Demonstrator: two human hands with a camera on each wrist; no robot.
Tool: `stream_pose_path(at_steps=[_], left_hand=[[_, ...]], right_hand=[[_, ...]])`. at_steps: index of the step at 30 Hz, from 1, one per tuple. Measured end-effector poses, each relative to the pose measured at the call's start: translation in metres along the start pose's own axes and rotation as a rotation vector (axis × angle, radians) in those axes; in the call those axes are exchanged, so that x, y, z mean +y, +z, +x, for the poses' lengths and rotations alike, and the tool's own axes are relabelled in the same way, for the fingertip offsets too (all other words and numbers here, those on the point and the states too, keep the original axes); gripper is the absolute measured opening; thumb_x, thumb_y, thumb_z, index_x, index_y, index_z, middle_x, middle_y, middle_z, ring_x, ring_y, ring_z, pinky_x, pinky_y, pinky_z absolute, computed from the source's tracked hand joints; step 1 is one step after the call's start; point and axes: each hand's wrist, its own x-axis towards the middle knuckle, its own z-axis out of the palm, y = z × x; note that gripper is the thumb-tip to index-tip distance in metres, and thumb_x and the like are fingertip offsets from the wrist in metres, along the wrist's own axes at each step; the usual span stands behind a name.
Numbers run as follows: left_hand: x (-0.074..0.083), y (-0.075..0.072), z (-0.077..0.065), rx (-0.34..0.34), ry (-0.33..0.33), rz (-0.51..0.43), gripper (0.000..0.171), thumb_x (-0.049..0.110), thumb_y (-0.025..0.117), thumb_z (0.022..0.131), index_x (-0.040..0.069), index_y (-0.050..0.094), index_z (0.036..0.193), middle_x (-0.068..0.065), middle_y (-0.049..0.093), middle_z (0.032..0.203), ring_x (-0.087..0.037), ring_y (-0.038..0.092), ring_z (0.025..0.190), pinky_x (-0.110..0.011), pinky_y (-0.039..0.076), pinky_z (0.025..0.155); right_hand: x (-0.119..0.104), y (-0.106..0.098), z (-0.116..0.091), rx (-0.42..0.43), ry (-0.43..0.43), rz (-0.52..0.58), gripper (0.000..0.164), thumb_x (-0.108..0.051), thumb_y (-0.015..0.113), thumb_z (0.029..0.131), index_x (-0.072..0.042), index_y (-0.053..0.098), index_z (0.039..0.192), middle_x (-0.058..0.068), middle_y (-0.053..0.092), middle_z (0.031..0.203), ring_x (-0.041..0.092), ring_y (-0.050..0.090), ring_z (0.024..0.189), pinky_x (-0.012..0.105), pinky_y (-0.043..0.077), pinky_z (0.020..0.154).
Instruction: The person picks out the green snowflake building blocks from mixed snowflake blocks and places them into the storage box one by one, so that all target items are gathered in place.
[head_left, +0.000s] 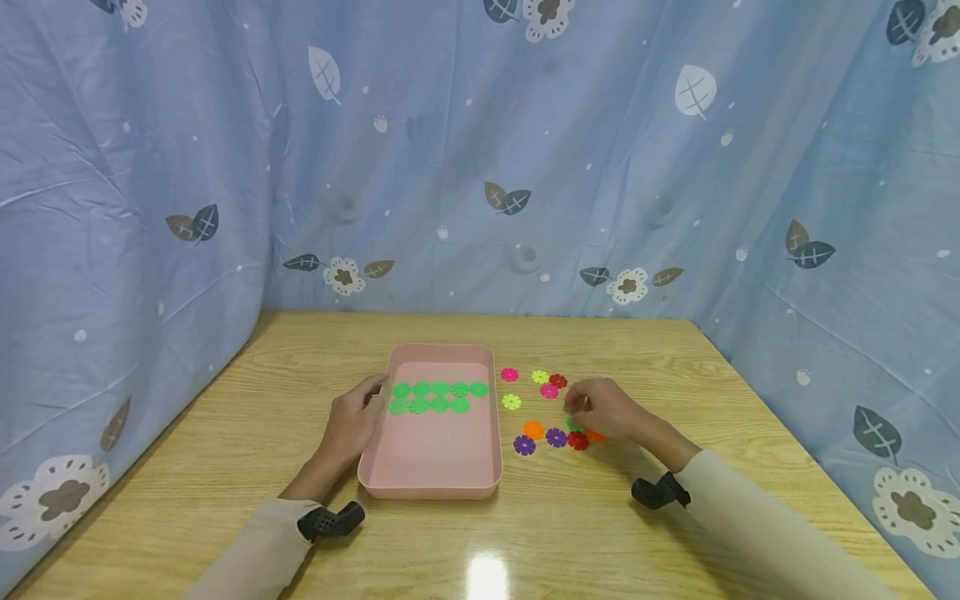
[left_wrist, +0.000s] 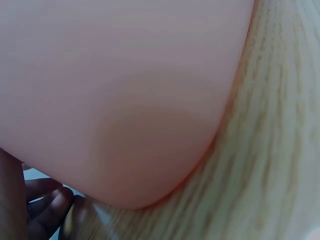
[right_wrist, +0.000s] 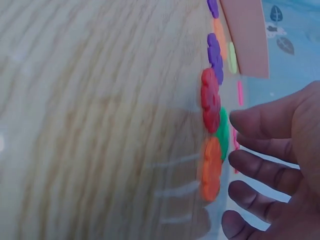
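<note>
My left hand rests against the left side of a pink tray, its fingertips at the rim. Inside the tray, several green flower-shaped discs lie in two rows. On the table to the right, my right hand hovers low over a green flower-shaped disc, thumb and fingers apart and relaxed around it. A red disc and an orange disc lie against that green one. In the left wrist view, the tray's outer wall hides much of the left hand.
Between tray and right hand lie loose discs: purple, orange, yellow, pink and dark red. The wooden table ends at a blue patterned curtain behind and on both sides.
</note>
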Motion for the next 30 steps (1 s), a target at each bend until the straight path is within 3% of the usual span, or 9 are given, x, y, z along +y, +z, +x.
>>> stream_pose_path(at_steps=[6,15,30], left_hand=[[0.000,0.000,0.001,0.001,-0.004,0.008,0.046,0.014,0.039,0.104,0.003,0.052,0.146,-0.023,0.064,0.131,-0.036,0.064,0.118,-0.052,0.050,0.098],[-0.003,0.001,0.001,0.011,0.000,0.013,0.045,0.013,0.040,0.104,0.004,0.053,0.146,-0.022,0.064,0.131,-0.036,0.063,0.119,-0.053,0.049,0.100],[-0.002,0.000,0.000,0.015,0.009,0.020,0.045,0.014,0.039,0.103,0.003,0.054,0.145,-0.022,0.065,0.129,-0.036,0.064,0.117,-0.053,0.049,0.098]], right_hand=[[0.006,-0.002,-0.005,-0.030,0.019,0.009,0.013,-0.008,0.075,0.089,-0.006,0.072,0.101,0.001,0.068,0.096,0.017,0.056,0.081,0.034,0.051,0.074],[0.012,0.002,-0.006,-0.006,-0.032,0.002,0.009,-0.003,0.075,0.089,-0.009,0.072,0.094,0.002,0.062,0.090,0.017,0.051,0.077,0.030,0.048,0.068],[0.013,0.006,-0.001,-0.031,-0.079,-0.040,0.017,0.005,0.073,0.086,-0.009,0.067,0.092,-0.001,0.062,0.085,0.016,0.052,0.076,0.029,0.050,0.070]])
